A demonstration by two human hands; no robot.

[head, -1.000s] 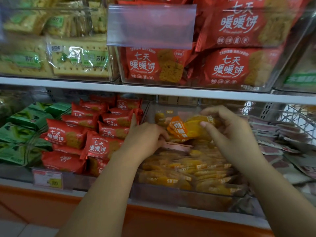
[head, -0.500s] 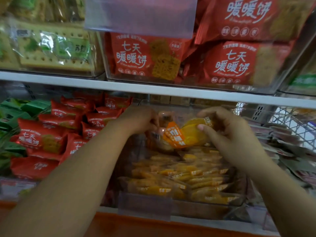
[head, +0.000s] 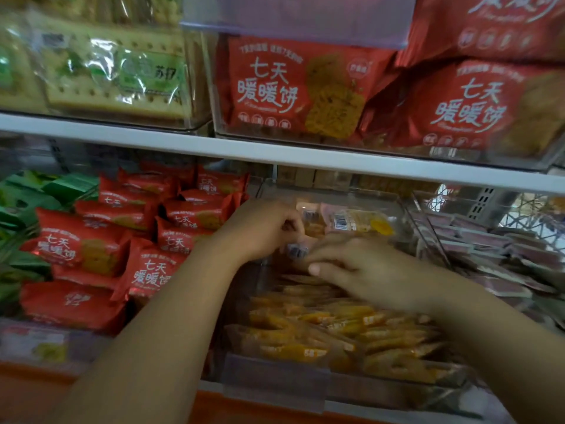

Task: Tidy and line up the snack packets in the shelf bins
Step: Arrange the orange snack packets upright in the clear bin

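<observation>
Yellow snack packets (head: 336, 328): judged light, with crinkly, slippery film over soft, crushable filling; best pinched at a sealed end; heaped in the clear bin (head: 275, 377) at the lower shelf's (head: 397, 409) front edge; one small packet (head: 296, 250) pinched by the left hand (head: 260, 231), fingers (head: 286, 223) curled; right hand (head: 370, 270) reaching to it, fingers half-straight, grip unclear; red biscuit packets (head: 146, 270) in the next bin, toward the shelf's left end.
</observation>
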